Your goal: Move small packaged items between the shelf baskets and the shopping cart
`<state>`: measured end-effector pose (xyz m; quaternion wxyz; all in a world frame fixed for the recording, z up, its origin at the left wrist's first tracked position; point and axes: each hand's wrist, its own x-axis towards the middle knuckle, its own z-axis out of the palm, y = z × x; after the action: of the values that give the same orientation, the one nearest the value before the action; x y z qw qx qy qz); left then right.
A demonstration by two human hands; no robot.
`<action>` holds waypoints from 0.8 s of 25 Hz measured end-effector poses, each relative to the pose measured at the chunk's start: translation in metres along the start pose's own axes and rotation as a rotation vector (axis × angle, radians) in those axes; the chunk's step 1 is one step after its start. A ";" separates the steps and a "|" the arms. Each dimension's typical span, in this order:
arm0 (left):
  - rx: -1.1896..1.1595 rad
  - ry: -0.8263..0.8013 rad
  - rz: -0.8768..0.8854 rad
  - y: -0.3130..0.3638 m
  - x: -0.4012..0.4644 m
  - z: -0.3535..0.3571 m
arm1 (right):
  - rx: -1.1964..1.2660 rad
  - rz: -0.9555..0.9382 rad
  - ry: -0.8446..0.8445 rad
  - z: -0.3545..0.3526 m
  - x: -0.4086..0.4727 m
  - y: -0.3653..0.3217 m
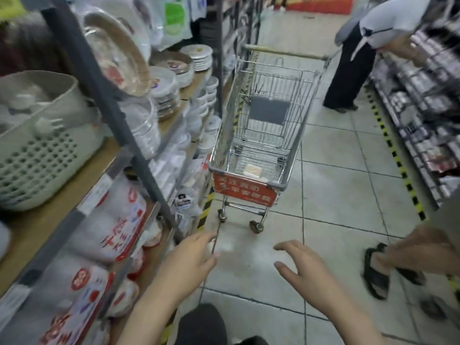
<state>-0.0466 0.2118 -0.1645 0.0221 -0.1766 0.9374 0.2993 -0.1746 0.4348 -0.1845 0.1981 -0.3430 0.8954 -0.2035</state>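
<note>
Presently, both hands hang low over the tiled floor (336,195), holding nothing. The left hand (189,260), at 7 o'clock, has its grip released, fingers straight and pointing toward the cart (251,135). The right hand (303,267), at 5 o'clock, likewise has its grip released, fingers spread and loosely bent. The cart stands ahead at 12 o'clock, apart from both hands, its red panel (245,191) facing the camera. One small pale packet (252,170) lies on the cart's wire bottom near the front. A shelf (104,185) runs along 9 o'clock, carrying a perforated basket (42,155) and stacked plates (164,88). A person (368,56) bends at 1 o'clock beside the cart's handle. Much of the shelf detail is blurred.
</note>
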 end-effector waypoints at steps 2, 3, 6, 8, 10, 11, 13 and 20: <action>0.003 -0.034 -0.033 -0.011 0.032 0.000 | 0.027 0.033 -0.015 0.001 0.023 0.009; 0.004 -0.051 -0.054 -0.017 0.050 -0.001 | 0.038 0.049 -0.030 0.001 0.038 0.013; 0.015 -0.105 -0.108 -0.039 0.113 -0.005 | 0.052 0.091 -0.062 -0.002 0.090 0.027; 0.048 -0.155 -0.138 -0.051 0.161 -0.007 | 0.066 0.142 -0.065 -0.009 0.125 0.037; 0.072 -0.218 -0.137 -0.059 0.212 -0.009 | 0.088 0.218 -0.066 -0.016 0.161 0.050; 0.081 -0.246 -0.123 -0.061 0.236 -0.009 | 0.092 0.254 -0.069 -0.021 0.177 0.057; 0.095 -0.292 -0.082 -0.058 0.283 -0.006 | 0.091 0.331 -0.071 -0.027 0.208 0.070; 0.125 -0.468 0.052 -0.038 0.430 0.047 | 0.113 0.409 -0.069 -0.038 0.318 0.114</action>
<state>-0.4395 0.0726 -0.2872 0.2418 -0.0764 0.9277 0.2738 -0.4721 0.3001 -0.2783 0.2845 -0.1495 0.9262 -0.1972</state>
